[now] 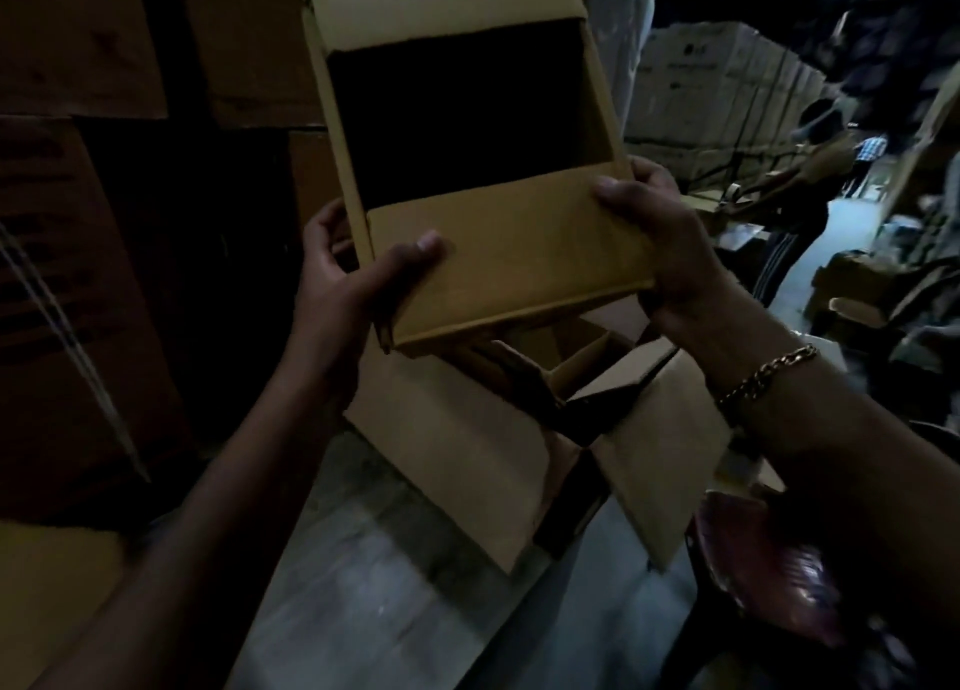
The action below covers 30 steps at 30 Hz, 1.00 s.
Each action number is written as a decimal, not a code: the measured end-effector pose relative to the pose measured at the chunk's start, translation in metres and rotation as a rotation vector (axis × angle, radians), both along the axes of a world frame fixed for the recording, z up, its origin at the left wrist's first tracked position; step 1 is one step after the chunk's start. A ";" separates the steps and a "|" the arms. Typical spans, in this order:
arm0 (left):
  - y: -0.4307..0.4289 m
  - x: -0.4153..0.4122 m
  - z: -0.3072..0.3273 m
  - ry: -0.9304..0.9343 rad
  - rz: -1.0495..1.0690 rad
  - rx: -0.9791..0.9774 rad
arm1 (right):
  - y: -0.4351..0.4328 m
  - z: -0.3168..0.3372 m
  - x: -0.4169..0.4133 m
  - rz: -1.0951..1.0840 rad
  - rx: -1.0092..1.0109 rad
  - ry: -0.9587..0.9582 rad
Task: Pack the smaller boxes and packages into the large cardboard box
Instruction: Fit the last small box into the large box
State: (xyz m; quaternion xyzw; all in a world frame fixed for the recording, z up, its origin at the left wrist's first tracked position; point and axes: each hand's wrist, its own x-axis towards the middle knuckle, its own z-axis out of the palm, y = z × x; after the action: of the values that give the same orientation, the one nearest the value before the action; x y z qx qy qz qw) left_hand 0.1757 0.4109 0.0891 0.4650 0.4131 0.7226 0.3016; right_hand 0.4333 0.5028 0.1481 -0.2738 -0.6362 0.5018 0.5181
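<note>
I hold a brown cardboard box [498,252] up in front of me, its open side facing me with a dark interior between two flaps. My left hand [353,284] grips its lower left edge, thumb on the near flap. My right hand [665,252] grips its lower right corner; a gold chain bracelet is on that wrist. Below it on the floor stands another cardboard box [467,455] with its flaps spread open and cardboard dividers inside.
Dark stacked cartons [104,221] rise on the left. Pale stacked cartons [717,91] stand at the back right. A person [810,185] bends over among boxes on the right. A reddish object [769,575] lies at lower right. Grey concrete floor [389,611] shows below.
</note>
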 end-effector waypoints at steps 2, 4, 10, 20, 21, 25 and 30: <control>0.044 0.011 0.016 -0.047 -0.028 0.000 | 0.035 0.018 0.011 0.044 -0.029 -0.004; 0.079 0.023 0.032 -0.096 -0.059 -0.005 | 0.064 0.033 0.022 0.108 -0.027 -0.017; 0.156 0.044 0.060 -0.019 -0.041 -0.101 | 0.146 0.067 0.049 0.078 0.015 -0.144; 0.257 0.087 0.067 0.024 0.001 -0.242 | 0.304 0.066 0.067 0.279 -0.106 -0.203; 0.269 0.094 0.061 0.017 0.014 -0.253 | 0.324 0.062 0.070 0.316 -0.115 -0.227; 0.309 0.127 0.034 -0.026 0.172 -0.335 | 0.400 0.037 0.083 0.396 -0.161 -0.338; 0.342 0.163 0.014 -0.110 0.254 -0.424 | 0.456 0.003 0.088 0.546 -0.282 -0.370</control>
State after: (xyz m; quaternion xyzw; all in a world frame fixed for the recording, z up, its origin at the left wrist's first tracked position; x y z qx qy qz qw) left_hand 0.3383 0.7527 0.1036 0.2958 0.5936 0.6760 0.3213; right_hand 0.5209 0.9588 0.1514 -0.2489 -0.6936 0.6463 0.1982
